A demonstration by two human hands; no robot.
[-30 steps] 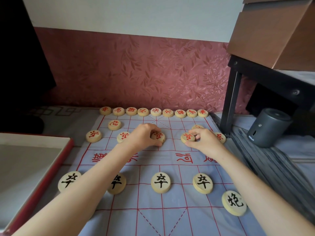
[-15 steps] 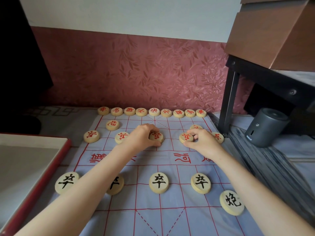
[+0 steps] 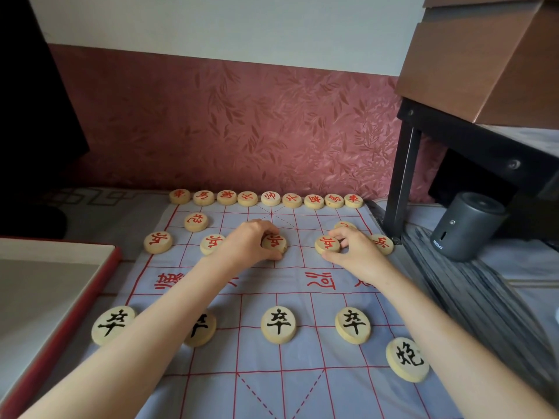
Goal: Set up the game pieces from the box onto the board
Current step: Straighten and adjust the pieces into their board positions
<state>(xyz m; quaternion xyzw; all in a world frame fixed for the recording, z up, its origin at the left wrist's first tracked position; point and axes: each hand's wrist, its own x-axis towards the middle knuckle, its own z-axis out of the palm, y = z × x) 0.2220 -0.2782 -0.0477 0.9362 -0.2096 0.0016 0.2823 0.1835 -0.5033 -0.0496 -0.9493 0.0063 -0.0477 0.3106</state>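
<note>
On the pale red-lined cloth board [image 3: 272, 388]: left hand [image 3: 248, 243] is pinching the middle round wooden red-lettered piece [image 3: 273, 241].
Right hand [image 3: 357, 255]: is gripping the neighbouring red-lettered wooden disc [image 3: 327, 244].
Red-rimmed box [image 3: 36, 297]: is sitting left of the board.

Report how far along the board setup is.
Done: the red back row of nine, a red cannon and the other red soldiers stand placed. In hand: the left hand grips the middle red soldier; the right hand pinches the next red soldier. Left: the black side shows only four black soldiers and one black cannon; its visible near rows hold nothing.
</note>
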